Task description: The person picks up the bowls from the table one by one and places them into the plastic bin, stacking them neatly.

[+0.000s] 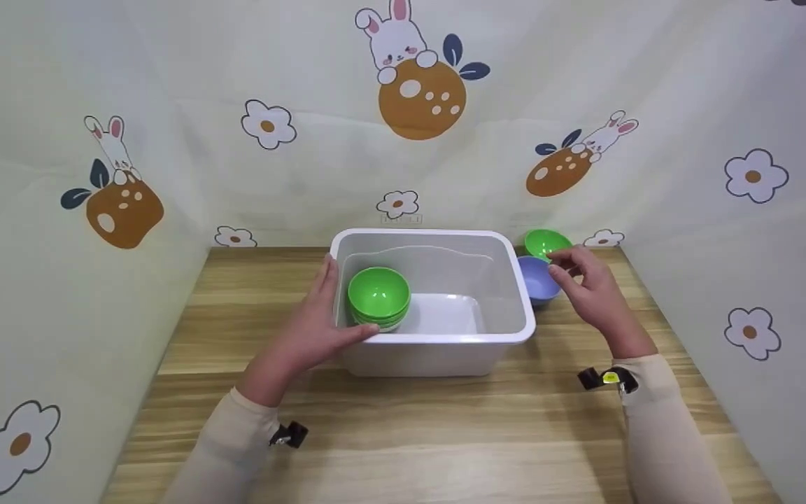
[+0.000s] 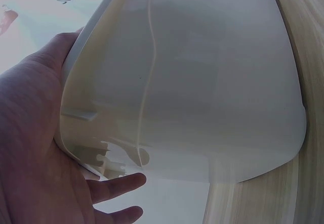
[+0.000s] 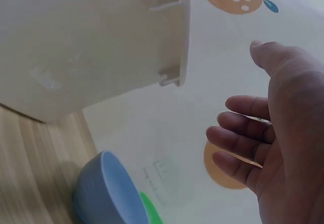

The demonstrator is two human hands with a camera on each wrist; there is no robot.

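Observation:
A white plastic bin [image 1: 438,338] sits on the table with a stack of green bowls [image 1: 378,292] inside at its left end. My left hand [image 1: 312,325] rests on the bin's front left corner. Its thumb lies over the front rim, and its straight fingers lie along the left side; the left wrist view shows the fingers [image 2: 116,187] stretched out by the wall. To the bin's right stands a blue bowl [image 1: 537,280], with a green bowl [image 1: 546,242] behind it. My right hand [image 1: 592,294] hovers above the blue bowl [image 3: 109,193], fingers loosely bent and holding nothing.
The wood-patterned table [image 1: 403,441] extends in front of the bin and to both sides. A pale curtain [image 1: 319,168] printed with rabbits, oranges and flowers encloses the back and sides. Wrist cameras [image 1: 609,379] are strapped to both forearms.

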